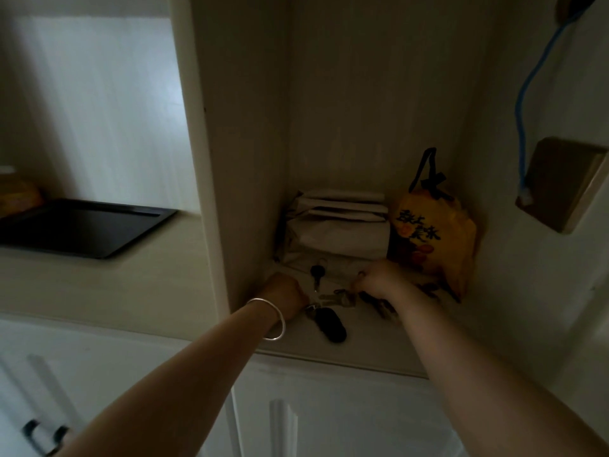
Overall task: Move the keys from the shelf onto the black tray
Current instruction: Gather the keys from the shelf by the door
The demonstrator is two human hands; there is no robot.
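a: both hands in the shelf (346, 352) nook; left hand (286, 296) curled tight at the keys (336, 300); can't tell if it grips.
b: right hand (379, 280) pinched shut on their ring; tray (82, 227) sits well left.

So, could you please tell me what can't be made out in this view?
- Left hand: fingers curl away from the head camera; grip unclear.
- Right hand: covers part of the keys; their number is unclear in the dim light.
- Black tray: cut off by the left edge.
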